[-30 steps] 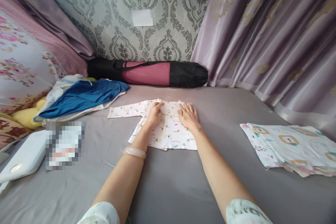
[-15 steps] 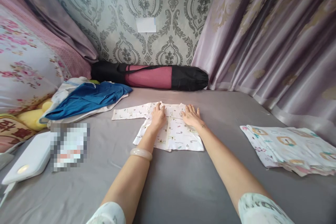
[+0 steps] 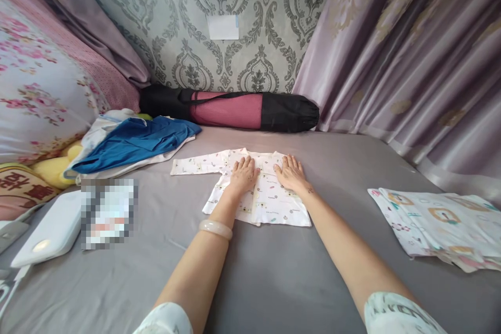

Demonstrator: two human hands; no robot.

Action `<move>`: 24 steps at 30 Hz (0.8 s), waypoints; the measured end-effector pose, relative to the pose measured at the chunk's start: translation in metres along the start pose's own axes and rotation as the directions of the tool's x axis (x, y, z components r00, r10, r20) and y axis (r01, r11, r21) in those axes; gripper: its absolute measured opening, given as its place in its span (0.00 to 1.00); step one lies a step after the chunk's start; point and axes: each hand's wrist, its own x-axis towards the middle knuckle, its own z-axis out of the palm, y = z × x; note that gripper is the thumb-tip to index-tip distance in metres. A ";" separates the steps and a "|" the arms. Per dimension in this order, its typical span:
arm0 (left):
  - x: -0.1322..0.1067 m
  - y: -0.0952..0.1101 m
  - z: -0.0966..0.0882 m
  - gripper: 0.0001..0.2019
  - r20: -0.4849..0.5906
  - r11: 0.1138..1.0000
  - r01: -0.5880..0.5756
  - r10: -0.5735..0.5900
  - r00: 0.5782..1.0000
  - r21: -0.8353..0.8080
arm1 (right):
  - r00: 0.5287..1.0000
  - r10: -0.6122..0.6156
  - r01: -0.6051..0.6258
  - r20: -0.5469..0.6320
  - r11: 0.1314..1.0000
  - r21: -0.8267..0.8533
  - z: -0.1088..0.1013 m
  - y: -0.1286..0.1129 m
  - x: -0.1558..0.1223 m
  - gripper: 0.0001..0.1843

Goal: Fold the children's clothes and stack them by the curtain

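A small white baby shirt (image 3: 270,204) with a scattered little print lies spread on the grey sheet. One long sleeve stretches out to the left; on the right side no sleeve shows beyond the body of the shirt. My left hand (image 3: 244,173) rests flat on the chest, fingers extended and pointing away from me. On the upper right part, near the shoulder, my right hand (image 3: 291,173) lies palm down with its fingers stretched. Neither hand grips the cloth. A pale bangle (image 3: 215,228) circles my left wrist.
Folded printed cloths (image 3: 442,224) lie at the right. Blue clothing (image 3: 135,142) is heaped at the back left, above a blurred packet (image 3: 107,216) and a white device (image 3: 49,229) with a cable. A rolled mat in a black bag (image 3: 227,109) lies along the wall.
My left hand has flattened and moved slightly right across the shirt's chest. My right hand stays on the upper right part. The whole view has shifted a little.
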 end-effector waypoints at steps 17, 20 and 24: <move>-0.001 -0.036 -0.043 0.21 -0.028 0.958 0.076 -0.088 0.996 -0.277 | 0.999 -0.035 0.034 0.002 0.997 0.063 0.001 -0.038 0.011 0.40; -0.003 -0.037 -0.045 0.21 -0.027 0.944 0.109 -0.123 0.992 -0.310 | 1.000 -0.024 0.022 0.015 0.997 0.069 -0.003 -0.042 0.010 0.39; -0.005 -0.038 -0.046 0.20 -0.037 0.930 0.127 -0.148 0.988 -0.345 | 0.991 -0.121 0.125 -0.058 0.990 0.061 0.000 -0.058 0.008 0.39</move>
